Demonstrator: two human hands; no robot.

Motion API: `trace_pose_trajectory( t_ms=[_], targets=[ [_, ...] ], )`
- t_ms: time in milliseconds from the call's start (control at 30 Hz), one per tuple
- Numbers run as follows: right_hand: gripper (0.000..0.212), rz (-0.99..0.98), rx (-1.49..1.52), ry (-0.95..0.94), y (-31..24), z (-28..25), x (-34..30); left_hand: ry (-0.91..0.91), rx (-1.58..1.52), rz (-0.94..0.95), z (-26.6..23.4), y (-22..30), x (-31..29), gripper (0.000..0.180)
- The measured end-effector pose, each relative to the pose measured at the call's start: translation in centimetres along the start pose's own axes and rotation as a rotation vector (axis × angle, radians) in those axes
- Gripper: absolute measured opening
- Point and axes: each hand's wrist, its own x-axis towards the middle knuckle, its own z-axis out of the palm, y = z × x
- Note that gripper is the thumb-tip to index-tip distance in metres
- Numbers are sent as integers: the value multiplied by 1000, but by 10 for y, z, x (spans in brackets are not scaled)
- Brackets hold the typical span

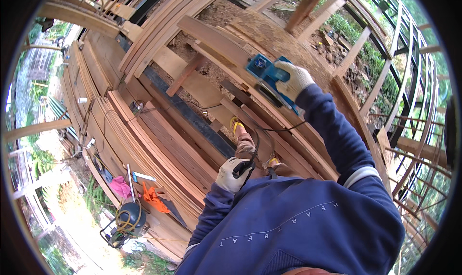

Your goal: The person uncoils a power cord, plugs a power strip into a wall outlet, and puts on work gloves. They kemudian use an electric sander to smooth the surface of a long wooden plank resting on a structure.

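Observation:
My right hand point(294, 81), in a white work glove, is closed around the grip of a blue electric hand planer point(269, 72). The planer rests on or just above a long timber point(226, 51) that runs diagonally away from me; I cannot tell whether its sole touches the wood. In front of my waist my gloved left hand point(231, 175) is closed on a black power cord point(256, 149). Part of the cord loops out from that hand, and a stretch of it runs over the boards below the planer.
Stacked planks point(154, 145) lie left of my feet, with a dark beam point(192, 113) among them. My feet in yellow sandals point(236, 124) stand between timbers. At lower left are a compressor-like tank point(131, 217), an orange cloth point(154, 199) and a pink cloth point(120, 186). Metal framing point(399, 48) curves at right.

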Motion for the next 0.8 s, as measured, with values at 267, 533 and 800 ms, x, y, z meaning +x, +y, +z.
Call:
trace_pose_trajectory(
  t_ms=[267, 533, 800],
  targets=[
    [65, 246, 77, 14, 93, -106, -301, -290, 29, 125, 86, 18, -20, 17],
    [68, 307, 83, 34, 104, -121, -345, -483, 115, 82, 106, 20, -13, 21],
    [59, 237, 52, 68, 74, -87, -234, -499, 109, -1, 77, 17, 23, 21]
  ],
)
